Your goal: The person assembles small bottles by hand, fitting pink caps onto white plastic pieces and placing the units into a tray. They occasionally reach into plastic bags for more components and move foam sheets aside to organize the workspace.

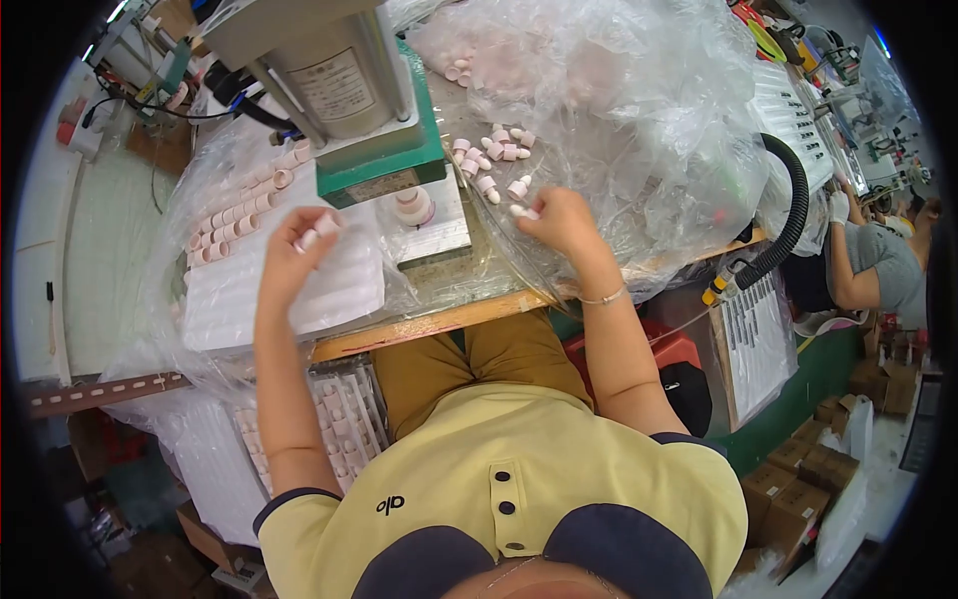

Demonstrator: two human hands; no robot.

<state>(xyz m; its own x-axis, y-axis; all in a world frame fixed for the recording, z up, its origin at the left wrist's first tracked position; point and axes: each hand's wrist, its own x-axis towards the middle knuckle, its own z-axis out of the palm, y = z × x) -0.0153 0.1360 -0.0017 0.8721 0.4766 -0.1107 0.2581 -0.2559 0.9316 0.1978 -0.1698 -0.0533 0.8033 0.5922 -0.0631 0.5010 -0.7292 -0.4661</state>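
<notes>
My left hand [293, 250] is closed around a pale pink cylindrical cap [321, 228], with a whiter part showing by the fingers; it is over a white foam sheet [299, 292]. Between the fingertips of my right hand [561, 222] is a small white-tipped piece [523, 211], partly hidden. Just beyond that hand lies a loose cluster of pink pieces with white tips [489, 160]. Between my hands stands a press with a green head [384, 175]. Beneath it, a round whitish fixture [412, 207] sits on a metal plate [446, 225].
Rows of pink caps [239, 213] line the foam sheet's far left. A heap of clear plastic bags [619, 110] covers the right side. A black corrugated hose [795, 215] curves at the right edge. Below the table is a tray of pink parts [344, 424]. Another person [878, 270] sits far right.
</notes>
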